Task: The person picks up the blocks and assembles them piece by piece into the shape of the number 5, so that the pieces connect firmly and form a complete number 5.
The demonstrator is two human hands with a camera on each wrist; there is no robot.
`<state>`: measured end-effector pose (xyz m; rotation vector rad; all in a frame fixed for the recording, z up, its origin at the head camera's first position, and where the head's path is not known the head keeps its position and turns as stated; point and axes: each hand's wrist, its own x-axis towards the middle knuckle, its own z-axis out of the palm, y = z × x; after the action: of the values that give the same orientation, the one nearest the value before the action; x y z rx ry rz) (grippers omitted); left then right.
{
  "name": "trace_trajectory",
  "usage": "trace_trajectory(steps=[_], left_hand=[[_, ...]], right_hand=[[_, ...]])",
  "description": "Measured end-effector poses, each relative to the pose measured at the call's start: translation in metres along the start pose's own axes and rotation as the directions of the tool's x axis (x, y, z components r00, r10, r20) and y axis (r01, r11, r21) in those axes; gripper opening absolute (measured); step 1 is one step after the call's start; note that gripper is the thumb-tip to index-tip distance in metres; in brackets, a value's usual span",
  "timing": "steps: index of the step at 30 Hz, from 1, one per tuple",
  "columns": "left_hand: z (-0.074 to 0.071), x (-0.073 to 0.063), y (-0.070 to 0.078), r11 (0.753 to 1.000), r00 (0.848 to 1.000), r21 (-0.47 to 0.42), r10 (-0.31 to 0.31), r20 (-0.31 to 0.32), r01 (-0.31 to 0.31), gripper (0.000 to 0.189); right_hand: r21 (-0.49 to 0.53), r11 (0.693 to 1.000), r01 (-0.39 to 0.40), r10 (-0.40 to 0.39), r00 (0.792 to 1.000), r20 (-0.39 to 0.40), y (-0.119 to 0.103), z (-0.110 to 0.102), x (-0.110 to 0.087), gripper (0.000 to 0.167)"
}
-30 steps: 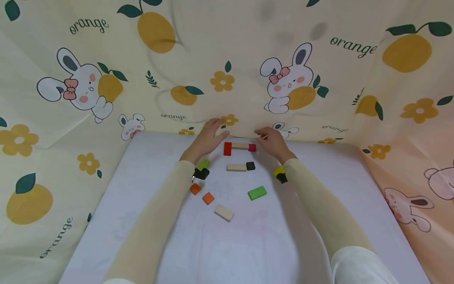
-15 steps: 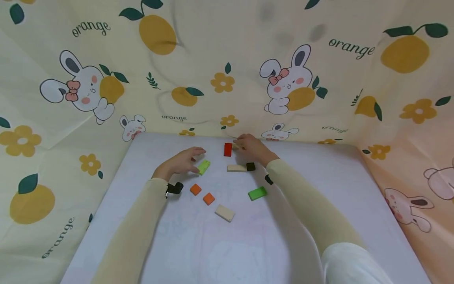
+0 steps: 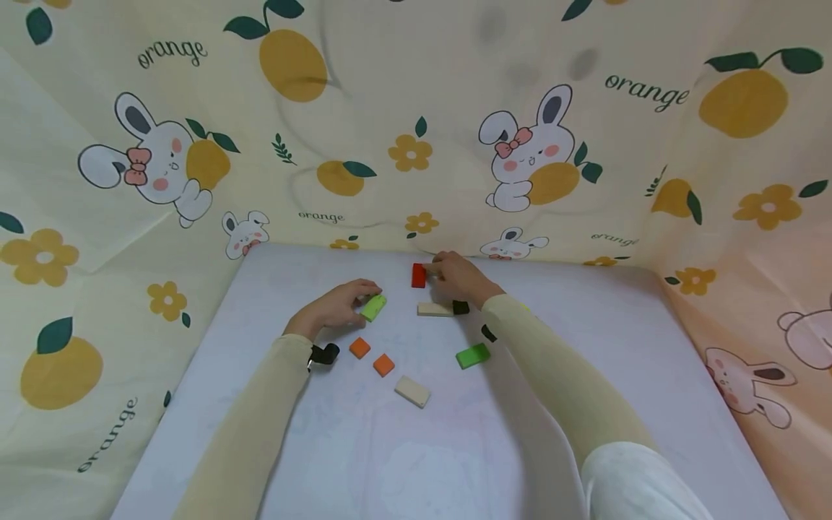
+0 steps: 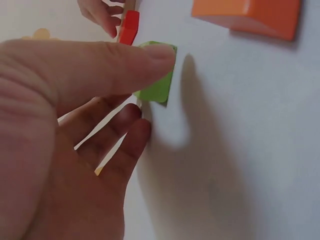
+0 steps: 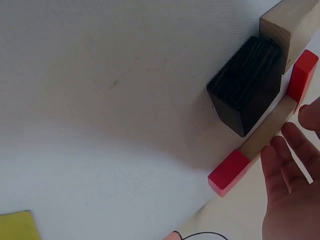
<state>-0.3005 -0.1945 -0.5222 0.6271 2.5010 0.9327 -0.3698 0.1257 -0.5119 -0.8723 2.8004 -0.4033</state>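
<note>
My left hand [image 3: 331, 307] pinches a light green block [image 3: 373, 308] on the left side of the table. The left wrist view shows the thumb lying across that block [image 4: 157, 90], its other fingers loosely bent. At the back, my right hand [image 3: 463, 278] is beside a row of blocks. A bright red block [image 5: 302, 72] stands at one end, a pinkish-red block [image 5: 229, 172] at the other, with a plain wooden block [image 5: 270, 125] between. Relaxed, fairly straight fingers lie along the wooden block's far side. From the head, this hand mostly hides the row.
In front of the row, a wooden block [image 3: 434, 309] meets a black block [image 3: 460, 308]. Nearer are two orange blocks [image 3: 360, 348], a green block [image 3: 472, 355] and a pale block [image 3: 412, 391]. A yellow block [image 5: 17, 227] shows in the right wrist view. A patterned curtain [image 3: 364, 130] backs the table.
My left hand has come from the back of the table, left and nearer, to the light green block. My right hand has shifted left over the back row to the bright red block.
</note>
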Motion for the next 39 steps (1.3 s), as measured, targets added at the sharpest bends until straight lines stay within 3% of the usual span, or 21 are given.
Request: trace_trajectory(steps=[13,28,39], left_hand=[[0.0061,0.0011,-0.0005,1.0,0.998,0.003,-0.011,-0.058,0.011,0.07],[0.0078,0.0024,0.0019,1.0,0.996,0.022,-0.006,-0.084,0.008,0.066],[0.0109,0.0017,0.0033,0.997,0.988,-0.049,-0.072,-0.133,0.066,0.065]], right_hand=[[-0.023,1.0,-0.001,0.0,1.0,-0.004,0.0012,0.0024,0.0017,0.045],[-0.031,0.999,-0.01,0.01,1.0,0.001,-0.0067,-0.0028,-0.0027,0.046],[-0.017,1.0,-0.02,0.02,1.0,0.014,-0.0057,-0.0043,-0.0033,0.047]])
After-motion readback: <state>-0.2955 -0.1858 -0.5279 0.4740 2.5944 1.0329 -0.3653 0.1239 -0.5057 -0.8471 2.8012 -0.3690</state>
